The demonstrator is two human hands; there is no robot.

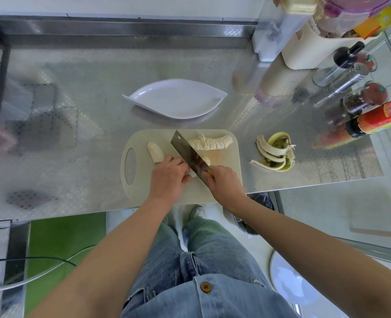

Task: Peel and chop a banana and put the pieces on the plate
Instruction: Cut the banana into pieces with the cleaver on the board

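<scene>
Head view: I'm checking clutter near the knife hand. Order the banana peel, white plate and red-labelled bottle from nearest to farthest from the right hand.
1. Banana peel, just right of the right hand.
2. White plate, behind the cutting board.
3. Red-labelled bottle, far right.

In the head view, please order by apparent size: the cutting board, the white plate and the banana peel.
Cutting board, largest.
White plate, slightly smaller, though it lies farther away.
Banana peel, clearly smallest.

Peeled banana stub — pale, uncut — lies on the cutting board's left; cut slices form a curved row along its far edge. White leaf-shaped plate sits just beyond on the bench.
</scene>
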